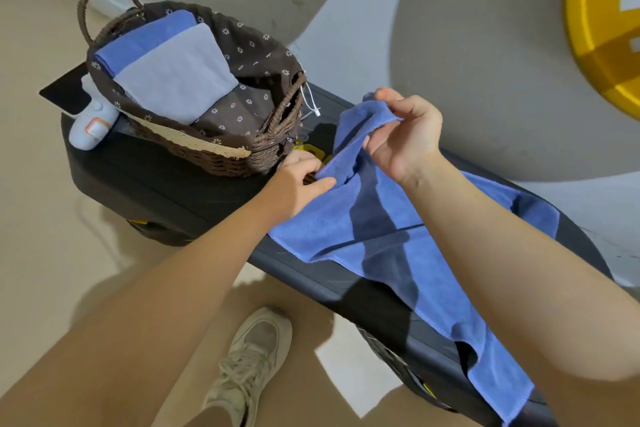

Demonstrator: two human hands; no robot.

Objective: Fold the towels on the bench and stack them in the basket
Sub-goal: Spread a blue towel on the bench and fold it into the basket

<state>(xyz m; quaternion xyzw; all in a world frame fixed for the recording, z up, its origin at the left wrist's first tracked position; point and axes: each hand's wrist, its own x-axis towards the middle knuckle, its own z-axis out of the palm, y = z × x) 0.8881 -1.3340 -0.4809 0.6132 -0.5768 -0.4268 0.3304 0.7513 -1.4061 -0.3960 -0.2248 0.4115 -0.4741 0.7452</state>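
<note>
- The blue towel (381,236) lies spread along the dark desk (173,180), its near end hanging over the edge.
- The right hand (403,135) pinches the towel's far corner and holds it lifted.
- The left hand (299,180) pinches the towel's edge lower down, just beside the basket (221,156).
- The basket stands on the desk and holds a folded blue towel (145,42) and a folded grey towel (176,76).

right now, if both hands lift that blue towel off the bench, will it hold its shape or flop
Probably flop: the blue towel already sags between the left hand and right hand and drapes over the bench edge. It looks thin, so likely light. Its napped surface should resist slipping from pinched fingers.
</note>
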